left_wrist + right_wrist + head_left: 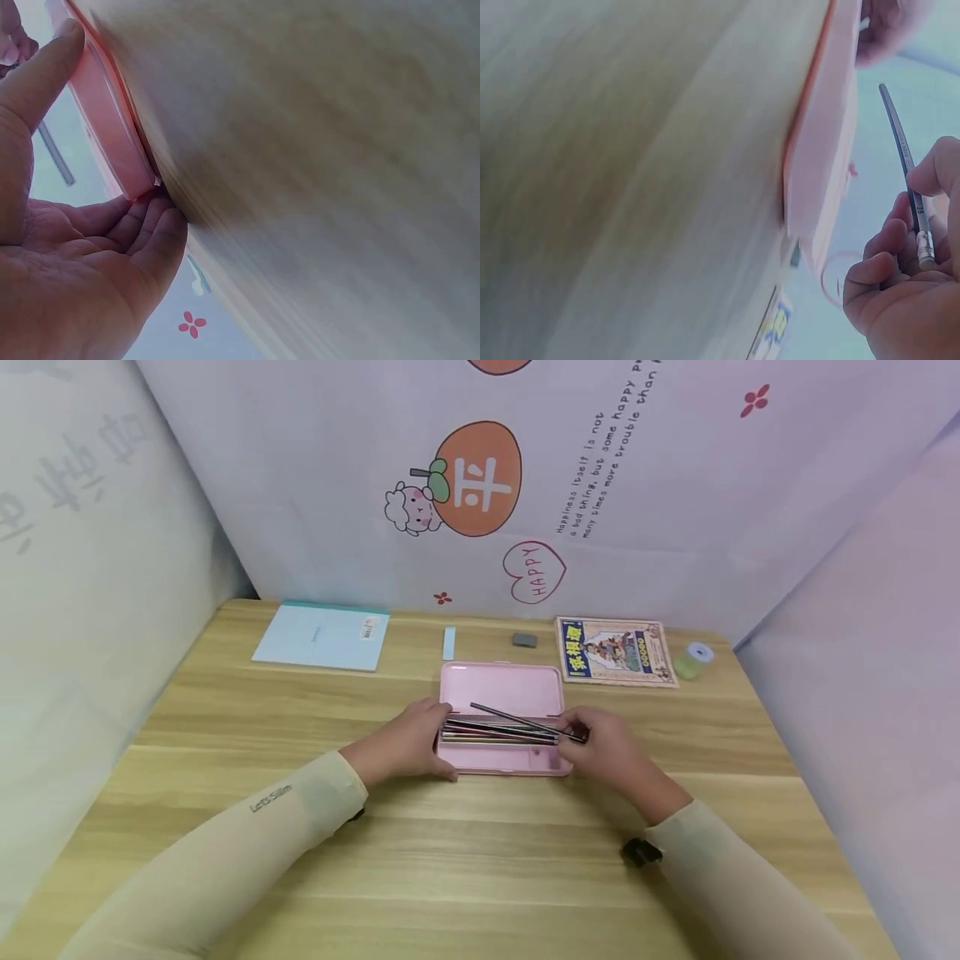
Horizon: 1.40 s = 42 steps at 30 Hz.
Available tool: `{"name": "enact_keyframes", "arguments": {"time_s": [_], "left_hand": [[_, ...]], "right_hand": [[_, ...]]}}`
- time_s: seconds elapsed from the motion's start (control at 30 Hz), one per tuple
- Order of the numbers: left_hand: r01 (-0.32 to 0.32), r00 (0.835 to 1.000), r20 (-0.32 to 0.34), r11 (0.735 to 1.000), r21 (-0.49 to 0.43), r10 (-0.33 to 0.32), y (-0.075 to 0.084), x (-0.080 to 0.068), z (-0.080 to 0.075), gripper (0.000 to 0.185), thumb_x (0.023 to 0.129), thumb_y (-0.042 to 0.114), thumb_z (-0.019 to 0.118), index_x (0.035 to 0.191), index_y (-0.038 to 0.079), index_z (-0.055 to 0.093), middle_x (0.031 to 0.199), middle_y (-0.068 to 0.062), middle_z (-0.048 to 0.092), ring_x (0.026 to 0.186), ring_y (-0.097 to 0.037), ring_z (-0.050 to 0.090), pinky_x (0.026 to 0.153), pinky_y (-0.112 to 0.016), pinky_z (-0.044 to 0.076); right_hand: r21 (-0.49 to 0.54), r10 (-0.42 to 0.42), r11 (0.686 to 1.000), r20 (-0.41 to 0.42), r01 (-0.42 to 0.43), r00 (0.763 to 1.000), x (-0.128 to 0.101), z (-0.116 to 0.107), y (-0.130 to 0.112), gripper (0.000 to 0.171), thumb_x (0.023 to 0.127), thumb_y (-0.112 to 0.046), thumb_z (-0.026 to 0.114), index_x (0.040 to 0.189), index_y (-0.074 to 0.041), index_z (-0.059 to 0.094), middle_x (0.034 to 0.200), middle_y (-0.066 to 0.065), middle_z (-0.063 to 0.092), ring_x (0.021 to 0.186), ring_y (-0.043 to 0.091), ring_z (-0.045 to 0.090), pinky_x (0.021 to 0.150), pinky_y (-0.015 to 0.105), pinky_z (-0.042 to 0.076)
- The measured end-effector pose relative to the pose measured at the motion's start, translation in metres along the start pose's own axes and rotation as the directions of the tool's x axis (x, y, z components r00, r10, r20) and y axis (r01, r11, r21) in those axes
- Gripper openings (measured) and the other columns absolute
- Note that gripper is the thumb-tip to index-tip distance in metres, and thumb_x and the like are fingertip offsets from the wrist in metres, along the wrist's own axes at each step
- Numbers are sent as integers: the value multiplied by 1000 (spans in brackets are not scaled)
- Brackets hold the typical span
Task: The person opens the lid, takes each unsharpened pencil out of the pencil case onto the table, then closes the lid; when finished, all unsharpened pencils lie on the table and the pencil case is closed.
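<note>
An open pink pencil case lies in the middle of the wooden desk, with several pencils lying lengthwise in its tray. My left hand rests against the case's left end, thumb along the front edge and fingers at the corner; the case's rim shows beside the palm. My right hand pinches a dark pencil by its eraser end and holds it slanted above the tray. In the right wrist view the pencil rises from the curled fingers beside the case.
Along the back of the desk lie a pale blue notebook, a small blue strip, a grey eraser, a picture booklet and a roll of tape. Printed panels wall in the desk on three sides.
</note>
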<state>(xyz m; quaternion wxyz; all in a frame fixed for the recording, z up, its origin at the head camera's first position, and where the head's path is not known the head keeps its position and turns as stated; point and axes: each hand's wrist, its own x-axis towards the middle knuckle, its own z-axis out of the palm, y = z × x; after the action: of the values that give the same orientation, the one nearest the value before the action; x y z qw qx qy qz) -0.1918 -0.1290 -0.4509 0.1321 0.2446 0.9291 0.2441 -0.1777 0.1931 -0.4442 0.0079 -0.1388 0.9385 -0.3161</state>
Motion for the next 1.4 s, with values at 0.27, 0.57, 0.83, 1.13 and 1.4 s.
{"name": "enact_keyframes", "arguments": {"time_s": [0.27, 0.57, 0.83, 1.13, 1.4], "left_hand": [[11, 1000, -5, 1000, -20, -12, 0, 0, 1, 96, 70, 42, 97, 143, 0, 51, 134, -14, 57, 125, -32, 52, 111, -45, 43], [24, 1000, 9, 1000, -17, -24, 1, 2, 0, 93, 69, 44, 98, 139, 2, 53, 128, -10, 58, 120, -29, 53, 109, -44, 45], [21, 1000, 6, 1000, -11, -21, 0, 3, 3, 95, 69, 44, 98, 140, 2, 53, 131, -12, 57, 122, -29, 52, 111, -45, 43], [12, 1000, 0, 1000, -7, -12, 1, 1, 3, 96, 69, 44, 97, 141, 0, 52, 135, -14, 57, 125, -31, 51, 111, -47, 43], [14, 1000, -4, 1000, -6, -14, 0, 2, 5, 99, 68, 45, 98, 142, -1, 51, 136, -14, 56, 126, -31, 51, 111, -47, 43]], "right_hand": [[-31, 80, 996, -111, -84, 991, -11, -36, 31, 13, 88, -8, 71, 101, -6, 71, 96, 10, 71, 88, 25, 63, 80, 41, 54], [-84, 188, 975, -194, -207, 963, -33, -69, 83, 16, 89, -11, 67, 103, -5, 70, 96, 11, 71, 87, 25, 61, 76, 33, 50], [-97, 246, 961, -133, -260, 960, -47, -76, 105, 15, 91, -14, 68, 102, -4, 69, 95, 11, 68, 85, 25, 58, 73, 34, 50], [-143, 267, 950, -87, -277, 960, -47, -74, 115, 16, 90, -15, 71, 102, -3, 70, 91, 9, 70, 81, 22, 60, 71, 36, 50], [-209, 299, 934, 4, -291, 954, -45, -68, 117, 26, 89, -20, 76, 103, 0, 69, 93, 11, 69, 84, 24, 60, 76, 40, 52]]}}
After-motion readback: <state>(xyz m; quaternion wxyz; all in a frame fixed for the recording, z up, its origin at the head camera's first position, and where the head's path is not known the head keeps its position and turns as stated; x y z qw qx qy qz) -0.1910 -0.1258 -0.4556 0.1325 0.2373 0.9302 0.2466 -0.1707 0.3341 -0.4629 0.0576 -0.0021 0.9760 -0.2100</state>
